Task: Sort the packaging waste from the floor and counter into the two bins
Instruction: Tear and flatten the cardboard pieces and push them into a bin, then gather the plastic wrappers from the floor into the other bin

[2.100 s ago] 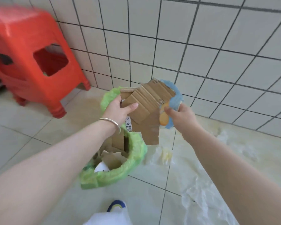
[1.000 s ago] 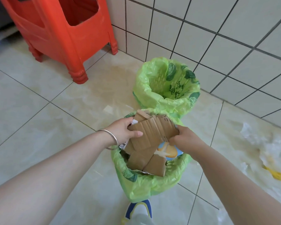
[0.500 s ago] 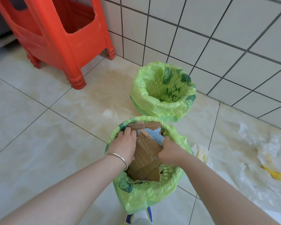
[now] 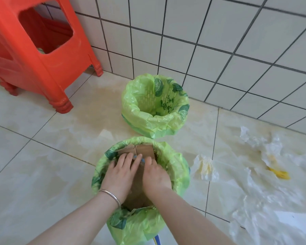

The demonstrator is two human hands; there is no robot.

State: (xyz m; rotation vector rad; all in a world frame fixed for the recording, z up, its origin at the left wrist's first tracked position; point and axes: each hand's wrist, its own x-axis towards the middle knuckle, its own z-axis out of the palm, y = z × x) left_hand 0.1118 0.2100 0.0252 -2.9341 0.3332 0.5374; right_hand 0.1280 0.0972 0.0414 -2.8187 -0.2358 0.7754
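Observation:
Two bins lined with green bags stand on the tiled floor. The near bin (image 4: 177,167) holds brown cardboard (image 4: 145,150), with a bit of blue packaging between my fingers. My left hand (image 4: 119,174) and my right hand (image 4: 156,175) lie flat, side by side, on the cardboard inside this bin, fingers straight and pressing down. The far bin (image 4: 148,119) by the wall shows only its liner inside. Clear and white plastic wrap (image 4: 265,191) lies spread on the floor to the right, with a yellow scrap (image 4: 280,174) on it.
A red plastic stool (image 4: 39,50) stands at the left against the white tiled wall (image 4: 219,41). A crumpled white wrapper (image 4: 206,167) lies just right of the near bin. A shoe tip shows at the bottom edge.
The cardboard bundle went from held above the near bin down into it. Both hands let go of their grip and now press flat on top of it.

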